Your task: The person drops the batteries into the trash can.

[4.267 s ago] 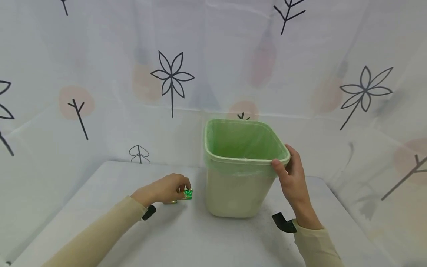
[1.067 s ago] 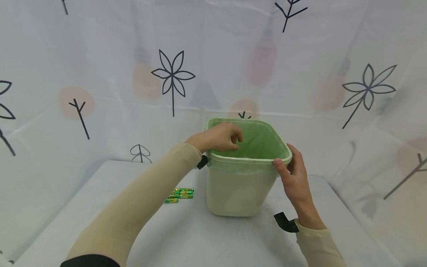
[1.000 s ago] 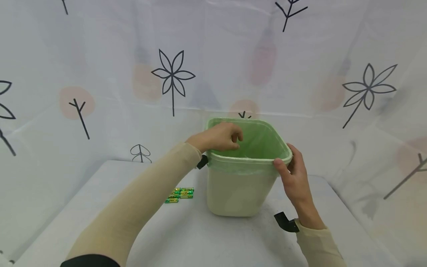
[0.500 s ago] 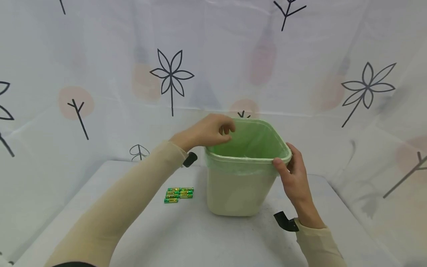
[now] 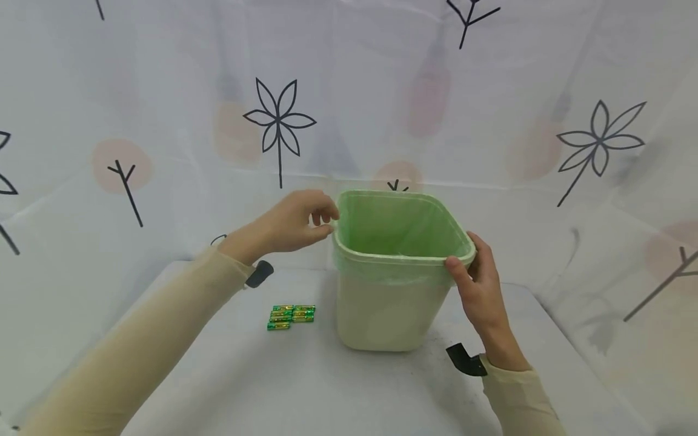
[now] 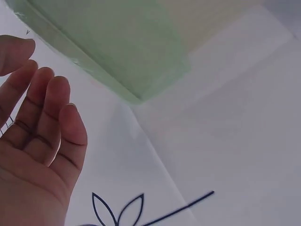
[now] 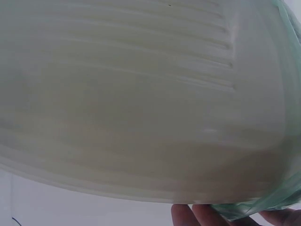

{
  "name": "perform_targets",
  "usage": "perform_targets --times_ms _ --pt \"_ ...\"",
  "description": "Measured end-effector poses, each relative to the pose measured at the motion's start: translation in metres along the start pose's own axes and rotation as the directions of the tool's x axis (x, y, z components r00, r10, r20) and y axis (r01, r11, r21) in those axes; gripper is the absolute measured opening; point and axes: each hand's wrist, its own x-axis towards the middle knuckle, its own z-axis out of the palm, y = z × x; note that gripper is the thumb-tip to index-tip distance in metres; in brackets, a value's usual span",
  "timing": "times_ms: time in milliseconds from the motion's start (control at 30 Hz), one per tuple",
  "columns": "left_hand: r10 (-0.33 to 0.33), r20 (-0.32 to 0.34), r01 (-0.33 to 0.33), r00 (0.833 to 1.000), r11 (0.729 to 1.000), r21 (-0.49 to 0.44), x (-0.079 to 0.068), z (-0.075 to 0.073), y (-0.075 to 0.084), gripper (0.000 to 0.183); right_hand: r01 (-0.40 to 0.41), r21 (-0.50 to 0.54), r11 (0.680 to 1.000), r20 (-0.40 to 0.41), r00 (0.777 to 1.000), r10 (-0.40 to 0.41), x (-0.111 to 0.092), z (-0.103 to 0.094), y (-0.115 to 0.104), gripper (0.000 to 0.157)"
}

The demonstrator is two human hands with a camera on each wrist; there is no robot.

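A pale trash bin (image 5: 384, 318) stands upright on the table, its top lined with a thin green bag (image 5: 403, 230) folded over the rim. My right hand (image 5: 482, 297) grips the bin's right front corner, thumb on the rim and fingers around the side. In the right wrist view its fingertips (image 7: 202, 215) show below the bin wall. Just left of the opening, my left hand (image 5: 291, 224) hangs in the air, fingers loosely bent and holding nothing. The left wrist view shows its palm bare. Below it, several green and gold batteries (image 5: 291, 315) lie side by side in two columns.
A white cloth covers the table (image 5: 327, 393). Behind it hangs a white backdrop curtain (image 5: 338, 91) printed with flowers and twigs, close to the bin's far side. Black camera mounts (image 5: 466, 361) sit at both wrists.
My left hand was down at the batteries, then over the bin's opening; now it has drawn back left, outside the rim. The right hand keeps its grip and the bin stays put.
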Motion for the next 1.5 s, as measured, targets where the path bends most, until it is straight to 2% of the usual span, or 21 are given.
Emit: perform_targets --times_ms 200,500,700,867,1067,1400,1500 --pt "-0.071 0.018 0.070 0.997 0.997 0.019 -0.030 0.002 -0.008 0.017 0.003 0.014 1.000 -0.004 1.000 -0.003 0.000 0.000 0.000 0.056" --pt "-0.106 0.084 0.102 0.991 0.994 0.049 -0.061 0.027 -0.018 0.019 0.008 0.013 1.000 -0.003 1.000 -0.008 0.001 0.001 0.000 0.057" --pt "-0.156 0.136 0.151 0.978 0.987 0.051 -0.079 0.045 -0.026 0.020 0.011 0.024 1.000 -0.005 1.000 -0.011 0.000 0.001 0.000 0.057" --pt "-0.212 0.201 0.208 0.956 0.977 0.039 -0.098 0.063 -0.039 0.021 0.008 0.032 0.999 -0.006 1.000 -0.007 0.001 0.001 0.000 0.057" --pt "-0.290 0.276 0.287 0.916 0.956 0.051 -0.119 0.083 -0.054 0.021 0.002 0.030 1.000 -0.008 1.000 -0.001 0.001 0.001 0.000 0.057" --pt "-0.398 0.308 0.399 0.864 0.915 0.064 -0.135 0.105 -0.078 0.022 0.010 0.035 0.999 -0.009 1.000 -0.010 0.001 0.001 0.000 0.057" --pt "-0.411 0.312 0.416 0.857 0.908 0.055 -0.139 0.112 -0.083 0.024 0.010 0.035 0.999 -0.005 1.000 -0.010 0.001 0.001 0.000 0.057"
